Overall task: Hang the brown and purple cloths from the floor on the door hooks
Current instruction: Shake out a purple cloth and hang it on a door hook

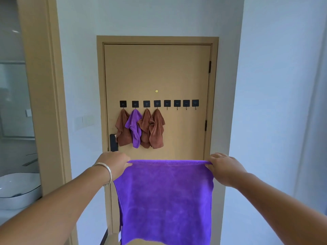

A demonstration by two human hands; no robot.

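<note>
"Why is the purple cloth (164,200) spread out below the door hooks (159,103)?"

"To find a corner. My left hand (113,163) pinches one top corner, my right hand (221,165) the other, fingers curled tight. The four hooks right of the hung cloths (139,129) are free."

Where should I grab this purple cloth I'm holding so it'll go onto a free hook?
Probably one top corner. The purple cloth hangs flat from its top edge, pinched by the left hand and right hand. Bunch the corner from above; the hung cloths drape from a point.
</note>
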